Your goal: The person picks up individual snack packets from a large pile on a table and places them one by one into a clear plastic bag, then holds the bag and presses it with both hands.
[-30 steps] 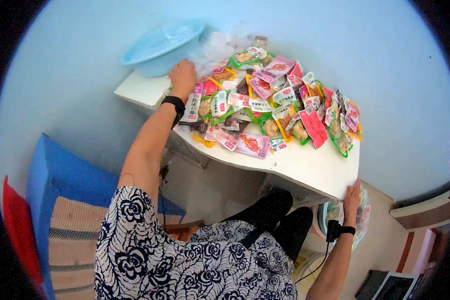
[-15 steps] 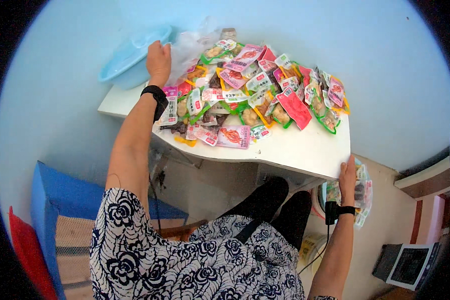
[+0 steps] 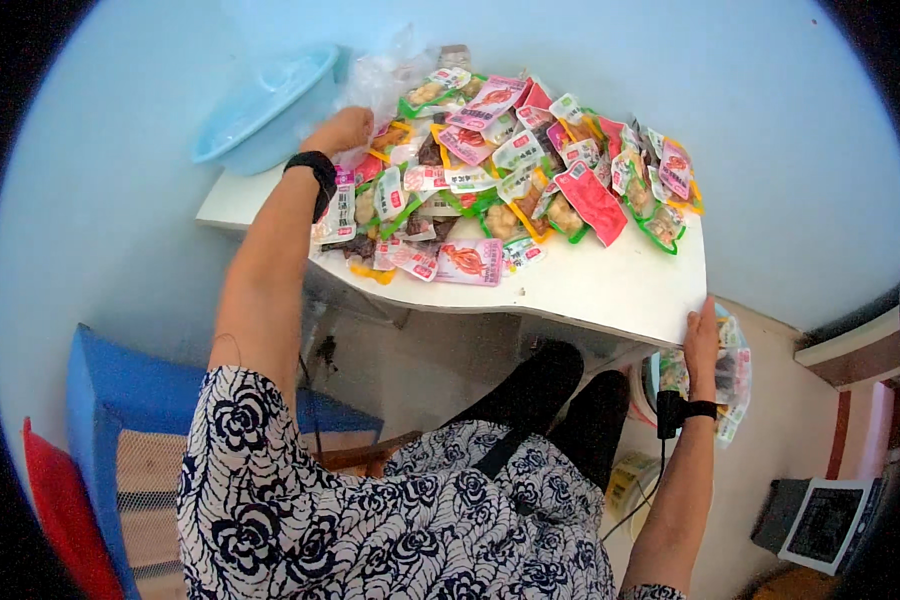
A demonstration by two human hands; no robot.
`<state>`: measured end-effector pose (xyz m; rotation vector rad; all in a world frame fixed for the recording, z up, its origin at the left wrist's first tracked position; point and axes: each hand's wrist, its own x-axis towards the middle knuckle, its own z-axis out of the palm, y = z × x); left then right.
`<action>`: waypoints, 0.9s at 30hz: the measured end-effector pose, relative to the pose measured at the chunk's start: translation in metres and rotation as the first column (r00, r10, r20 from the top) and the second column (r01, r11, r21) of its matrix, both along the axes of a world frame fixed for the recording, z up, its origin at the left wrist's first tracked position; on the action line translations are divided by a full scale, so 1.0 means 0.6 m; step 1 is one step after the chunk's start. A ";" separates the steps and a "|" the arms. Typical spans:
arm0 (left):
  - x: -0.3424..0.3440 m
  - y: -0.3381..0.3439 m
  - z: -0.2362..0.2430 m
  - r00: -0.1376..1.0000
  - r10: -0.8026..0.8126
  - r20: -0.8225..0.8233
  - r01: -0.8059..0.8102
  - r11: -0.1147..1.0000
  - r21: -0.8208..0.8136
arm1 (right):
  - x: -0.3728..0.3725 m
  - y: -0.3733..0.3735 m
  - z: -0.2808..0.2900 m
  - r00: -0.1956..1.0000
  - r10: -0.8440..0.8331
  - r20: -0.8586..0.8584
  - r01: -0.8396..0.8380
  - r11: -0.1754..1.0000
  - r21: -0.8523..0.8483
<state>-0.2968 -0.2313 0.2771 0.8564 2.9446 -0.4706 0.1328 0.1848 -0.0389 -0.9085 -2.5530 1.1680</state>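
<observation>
My left hand (image 3: 342,132) is closed at the left side of the table, its fingers curled round part of a clear plastic bag (image 3: 382,80). The fingertips are hidden. Beside it, a heap of sealed food packets (image 3: 515,165) covers much of the white table (image 3: 590,305); they have pink, red, green and yellow edges, and some show pale or dark food inside. My right hand (image 3: 702,350) grips the table's near right corner, thumb and fingers along the edge. A pink packet with a red picture (image 3: 469,262) lies near the front edge.
A light blue basin (image 3: 270,110) stands tilted at the table's far left. Below the right corner, a tub (image 3: 655,375) and more packets (image 3: 733,375) sit near the floor. A blue-framed chair (image 3: 135,385) stands at left. A cord (image 3: 660,475) hangs from my right wrist.
My left hand has moved right and slightly down, away from the basin's rim and in front of the plastic bag. My right hand stays at the table corner. The view has shifted slightly.
</observation>
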 end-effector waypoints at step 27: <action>0.027 -0.085 -0.070 0.980 0.146 -0.133 -0.149 0.989 -0.015 | -0.005 0.003 -0.004 0.998 0.021 -0.061 -0.017 0.997 0.072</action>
